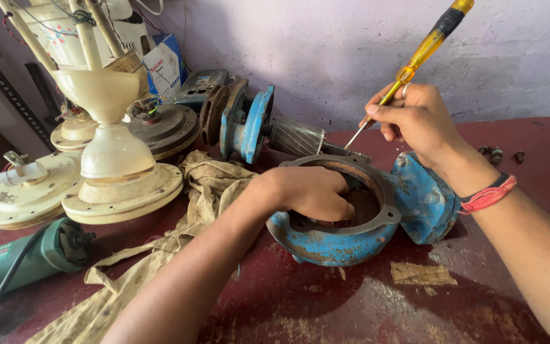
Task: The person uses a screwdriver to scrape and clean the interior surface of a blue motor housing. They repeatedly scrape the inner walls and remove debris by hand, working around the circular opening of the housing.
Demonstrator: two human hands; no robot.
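Reaching into a round blue pump housing [351,239] at the middle of a worn red desk [326,306], the left hand [307,191] has its fingers curled down inside the opening; whether they grip anything cannot be told. The right hand [415,118] hovers just above the housing's far rim, fingers pinched around a yellow-handled screwdriver [415,60] whose tip points down toward the rim. A crumpled beige rag [179,236] lies left of the housing, beside cream ceiling-fan parts [119,181] and a green angle grinder [27,258].
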